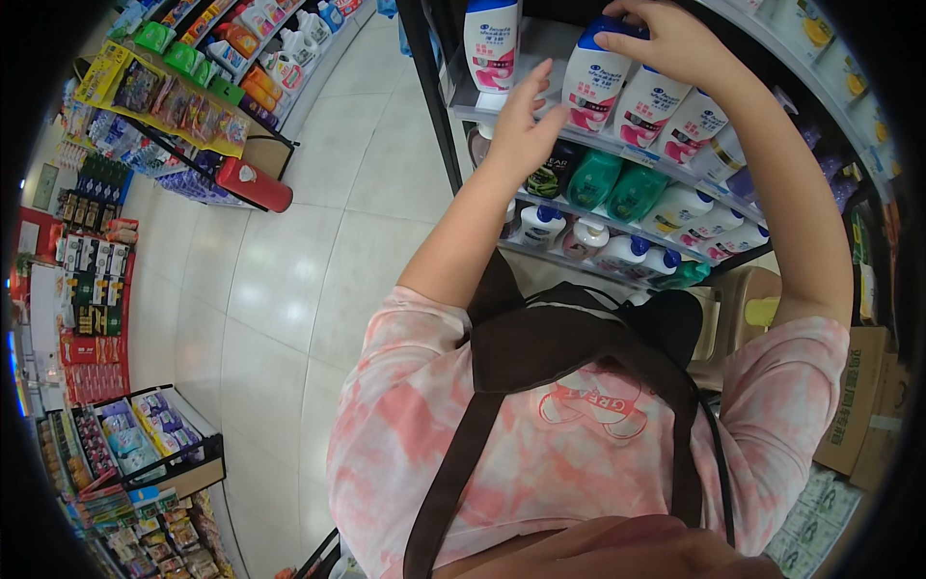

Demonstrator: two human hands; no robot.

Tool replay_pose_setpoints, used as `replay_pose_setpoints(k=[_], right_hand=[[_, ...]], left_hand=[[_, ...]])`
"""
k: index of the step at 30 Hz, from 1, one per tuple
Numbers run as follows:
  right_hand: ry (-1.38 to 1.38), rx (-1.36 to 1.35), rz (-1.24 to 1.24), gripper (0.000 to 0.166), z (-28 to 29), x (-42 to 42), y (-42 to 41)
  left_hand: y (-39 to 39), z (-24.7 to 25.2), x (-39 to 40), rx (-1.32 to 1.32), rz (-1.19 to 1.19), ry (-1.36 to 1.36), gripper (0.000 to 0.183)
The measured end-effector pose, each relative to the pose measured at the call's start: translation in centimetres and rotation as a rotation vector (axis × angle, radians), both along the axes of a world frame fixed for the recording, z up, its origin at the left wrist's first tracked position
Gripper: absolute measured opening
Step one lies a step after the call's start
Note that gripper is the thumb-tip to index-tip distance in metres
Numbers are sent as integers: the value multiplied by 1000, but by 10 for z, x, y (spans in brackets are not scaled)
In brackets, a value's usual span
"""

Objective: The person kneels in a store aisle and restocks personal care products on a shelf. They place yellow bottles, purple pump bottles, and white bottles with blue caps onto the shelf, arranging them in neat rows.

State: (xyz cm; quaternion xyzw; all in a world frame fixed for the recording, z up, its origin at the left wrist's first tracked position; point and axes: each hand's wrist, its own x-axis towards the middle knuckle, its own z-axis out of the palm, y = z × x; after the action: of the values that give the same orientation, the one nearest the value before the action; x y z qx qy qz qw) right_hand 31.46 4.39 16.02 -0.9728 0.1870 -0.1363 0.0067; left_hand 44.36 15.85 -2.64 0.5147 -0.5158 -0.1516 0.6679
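A row of white Head & Shoulders shampoo bottles with blue caps stands on a shop shelf (485,108). My right hand (644,32) is on the blue cap of one shampoo bottle (595,79); whether it grips the cap firmly is hard to see. Beside that bottle's lower left side, my left hand (532,127) is raised with fingers apart and holds nothing. Another shampoo bottle (492,47) stands at the shelf's left end, apart from the others. To the right, a further bottle (651,101) leans in the picture next to the one under my right hand.
Lower shelves hold green bottles (595,179) and pump bottles (584,237). A beige plastic stool (731,318) and cardboard boxes (854,398) are at the right. Across the tiled floor (282,289) are a red cylinder (253,184) and other stocked shelves.
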Motion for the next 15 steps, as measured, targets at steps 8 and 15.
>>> replay_pose_setpoints(k=[8,15], right_hand=[[-93,32,40,52,8,12,18],[-152,60,66,44,1,62,6]], left_hand=[[8,0,43,-209,201,80,51],[3,15,70,-208,444,-49,55]])
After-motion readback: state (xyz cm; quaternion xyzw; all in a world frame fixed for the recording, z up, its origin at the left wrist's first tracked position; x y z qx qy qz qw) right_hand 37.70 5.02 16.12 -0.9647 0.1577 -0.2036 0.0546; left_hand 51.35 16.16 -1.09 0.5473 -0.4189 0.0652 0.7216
